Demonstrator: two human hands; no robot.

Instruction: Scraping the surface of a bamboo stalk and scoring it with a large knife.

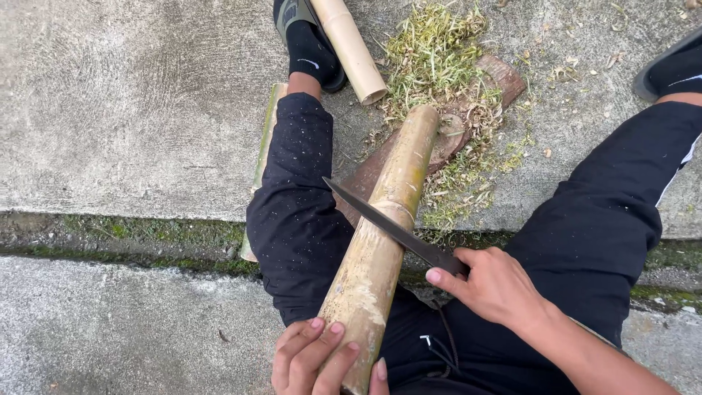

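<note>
L hand (316,357) fingers wrapped on bamboo pole (380,241) near end; R hand (496,287) fist-gripping knife (387,225), blade edge across pole.

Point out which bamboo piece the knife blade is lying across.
The thick bamboo pole gripped by the left hand; the knife in the right hand crosses it. The pale piece lies untouched.

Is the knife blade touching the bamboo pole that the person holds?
Touching. The head view shows the knife blade lying straight across the bamboo pole at its node ring, no gap visible.
</note>
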